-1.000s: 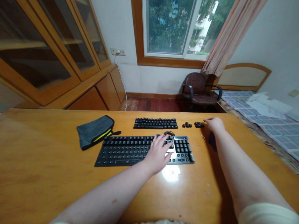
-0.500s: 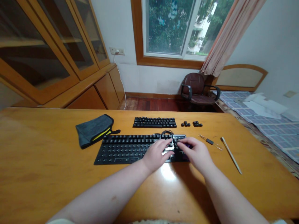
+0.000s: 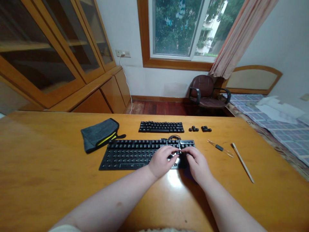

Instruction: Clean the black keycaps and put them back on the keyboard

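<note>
A black keyboard [image 3: 130, 156] lies on the wooden desk, with bare switches over most of its main block and keycaps along its top rows. My left hand [image 3: 162, 161] rests over the keyboard's right part, thumb and index finger apart and nothing visible between them. Close beside it, my right hand [image 3: 198, 163] reaches onto the number-pad side with its fingertips drawn together. Whatever those fingertips hold, if anything, is too small to make out. Both hands hide part of the keys. Behind the keyboard, removed keycaps [image 3: 161, 127] lie grouped in rows, with small keycap clusters [image 3: 193, 129] to their right.
On the right lie a wire keycap puller [image 3: 219, 147] and a slim pale brush-like stick [image 3: 243, 163]. A folded grey cloth [image 3: 100, 135] with a yellow edge lies at the left. A coiled cable [image 3: 174, 137] sits behind the keyboard. Beyond the desk [image 3: 48, 167] stands a chair [image 3: 205, 91].
My right hand has moved left and slightly down across the keyboard, bringing its fingertips close to my left hand's. My left hand stays nearly in place. The view has shifted slightly.
</note>
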The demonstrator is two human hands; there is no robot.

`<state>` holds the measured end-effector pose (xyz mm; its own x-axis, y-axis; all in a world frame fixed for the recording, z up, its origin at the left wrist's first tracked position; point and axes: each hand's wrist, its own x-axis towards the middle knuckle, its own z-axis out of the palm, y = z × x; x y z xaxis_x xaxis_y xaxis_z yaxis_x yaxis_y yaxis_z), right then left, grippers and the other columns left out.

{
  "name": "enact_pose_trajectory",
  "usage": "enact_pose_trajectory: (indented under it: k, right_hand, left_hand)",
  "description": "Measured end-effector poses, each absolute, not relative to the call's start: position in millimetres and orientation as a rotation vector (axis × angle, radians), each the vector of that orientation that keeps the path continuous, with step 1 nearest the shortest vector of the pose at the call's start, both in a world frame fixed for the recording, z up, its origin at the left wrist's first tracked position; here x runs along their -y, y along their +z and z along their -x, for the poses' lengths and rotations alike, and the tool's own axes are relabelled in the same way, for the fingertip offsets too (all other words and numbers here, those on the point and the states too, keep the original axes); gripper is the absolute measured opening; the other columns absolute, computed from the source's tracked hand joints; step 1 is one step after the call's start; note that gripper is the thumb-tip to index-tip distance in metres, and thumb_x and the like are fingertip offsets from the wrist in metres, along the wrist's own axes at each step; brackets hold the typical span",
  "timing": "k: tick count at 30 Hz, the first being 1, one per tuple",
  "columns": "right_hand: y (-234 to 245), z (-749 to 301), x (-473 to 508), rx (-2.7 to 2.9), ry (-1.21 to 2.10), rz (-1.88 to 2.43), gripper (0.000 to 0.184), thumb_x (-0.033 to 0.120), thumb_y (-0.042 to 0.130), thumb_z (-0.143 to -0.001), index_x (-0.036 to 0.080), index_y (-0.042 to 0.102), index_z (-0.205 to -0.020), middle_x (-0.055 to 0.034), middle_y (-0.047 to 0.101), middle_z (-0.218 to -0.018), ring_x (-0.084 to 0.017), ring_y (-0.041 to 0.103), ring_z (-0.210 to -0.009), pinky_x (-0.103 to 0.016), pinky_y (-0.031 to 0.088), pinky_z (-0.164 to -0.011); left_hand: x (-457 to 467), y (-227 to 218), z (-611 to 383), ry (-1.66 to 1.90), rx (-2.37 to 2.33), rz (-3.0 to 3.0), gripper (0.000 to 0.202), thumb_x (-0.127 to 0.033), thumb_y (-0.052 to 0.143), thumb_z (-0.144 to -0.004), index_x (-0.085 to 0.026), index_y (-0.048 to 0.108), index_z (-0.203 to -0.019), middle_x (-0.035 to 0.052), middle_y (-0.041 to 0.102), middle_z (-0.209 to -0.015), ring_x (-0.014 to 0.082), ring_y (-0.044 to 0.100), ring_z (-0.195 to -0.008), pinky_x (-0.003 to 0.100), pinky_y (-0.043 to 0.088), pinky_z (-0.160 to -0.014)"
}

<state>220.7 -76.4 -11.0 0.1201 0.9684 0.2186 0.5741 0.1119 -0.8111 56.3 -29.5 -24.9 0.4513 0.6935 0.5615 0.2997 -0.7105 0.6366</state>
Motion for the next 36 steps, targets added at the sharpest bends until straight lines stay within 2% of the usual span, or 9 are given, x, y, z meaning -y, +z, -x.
enact_pose_trajectory:
  k: [3,7,12,17,22,25,28,32,36]
  right_hand:
    - [-14.2,-224.8,73.6,1.474,0.461,1.600,0.025,0.010,0.045,-0.067,0.018,0.059,-0.087,-0.0066,0.061,-0.092,-0.022,0.055,-0.092,-0.037,0.042,-0.084]
    - [-17.9,-224.9,69.5,1.193,0.583,1.602,0.032,0.021,0.056,-0.070,0.017,0.054,-0.102,-0.0079,0.064,-0.093,-0.022,0.060,-0.084,-0.036,0.046,-0.077]
    - [-16.6,-225.4,69.0,1.225,0.579,1.554,0.014,0.031,0.058,-0.072,0.018,0.064,-0.076,-0.0059,0.065,-0.082,-0.021,0.059,-0.081,-0.034,0.044,-0.078]
    - [-16.8,-226.1,69.8,1.259,0.664,1.584,0.017,0.030,0.057,-0.072,0.017,0.065,-0.080,-0.0056,0.065,-0.077,-0.020,0.058,-0.073,-0.033,0.046,-0.071]
    - [-18.2,-222.6,70.0,1.352,0.663,1.501,0.012,0.029,0.059,-0.073,0.018,0.065,-0.076,-0.0048,0.064,-0.077,-0.019,0.058,-0.075,-0.032,0.046,-0.072]
    - [-16.7,-222.8,71.4,1.406,0.681,1.401,0.012,0.029,0.059,-0.075,0.020,0.067,-0.079,-0.0058,0.064,-0.082,-0.019,0.058,-0.080,-0.033,0.046,-0.074]
    - [-17.3,-225.8,72.8,1.431,0.801,1.265,0.019,0.030,0.057,-0.078,0.022,0.069,-0.090,-0.0076,0.062,-0.091,-0.020,0.058,-0.086,-0.034,0.048,-0.075]
    - [-22.1,-228.6,71.7,1.249,1.100,1.105,0.025,0.035,0.051,-0.082,0.023,0.070,-0.095,-0.0073,0.056,-0.099,-0.014,0.058,-0.067,-0.031,0.051,-0.063]
    - [-24.1,-227.1,68.4,1.191,1.197,1.140,0.022,0.029,0.066,-0.071,0.024,0.071,-0.092,-0.0039,0.056,-0.092,-0.009,0.054,-0.057,-0.026,0.050,-0.055]
  left_hand:
    - [28.9,-24.3,-56.0,1.202,-0.814,-2.227,0.020,-0.019,0.054,-0.081,-0.018,0.061,-0.100,0.0063,0.065,-0.093,0.0155,0.059,-0.089,0.030,0.048,-0.082]
    - [29.0,-24.9,-55.8,1.184,-0.799,-2.197,0.022,-0.019,0.053,-0.082,-0.018,0.060,-0.102,0.0064,0.063,-0.093,0.0153,0.058,-0.087,0.029,0.048,-0.080]
    - [31.0,-22.7,-56.2,1.149,-0.807,-2.184,0.021,-0.019,0.052,-0.081,-0.017,0.058,-0.101,0.0056,0.062,-0.086,0.0149,0.057,-0.081,0.029,0.048,-0.076]
    - [32.2,-20.0,-56.5,1.129,-0.834,-2.182,0.015,-0.020,0.052,-0.080,-0.017,0.057,-0.094,0.0046,0.061,-0.082,0.0158,0.057,-0.079,0.029,0.048,-0.074]
    - [32.1,-19.5,-56.8,1.096,-0.821,-2.184,0.014,-0.021,0.052,-0.080,-0.017,0.057,-0.092,0.0047,0.062,-0.082,0.0162,0.057,-0.080,0.030,0.048,-0.074]
    - [31.8,-19.5,-57.3,1.084,-0.830,-2.173,0.014,-0.022,0.052,-0.081,-0.017,0.058,-0.093,0.0045,0.062,-0.082,0.0161,0.058,-0.079,0.030,0.048,-0.074]
    - [31.3,-20.5,-57.2,1.098,-0.851,-2.147,0.015,-0.022,0.052,-0.081,-0.017,0.057,-0.094,0.0047,0.063,-0.084,0.0160,0.058,-0.081,0.030,0.048,-0.075]
    - [30.5,-22.3,-56.1,1.116,-0.863,-2.101,0.017,-0.020,0.051,-0.081,-0.017,0.056,-0.097,0.0051,0.062,-0.088,0.0160,0.058,-0.084,0.030,0.047,-0.078]
    - [30.5,-23.4,-55.8,1.141,-0.839,-2.053,0.016,-0.020,0.052,-0.081,-0.018,0.058,-0.096,0.0052,0.063,-0.089,0.0161,0.059,-0.085,0.031,0.049,-0.078]
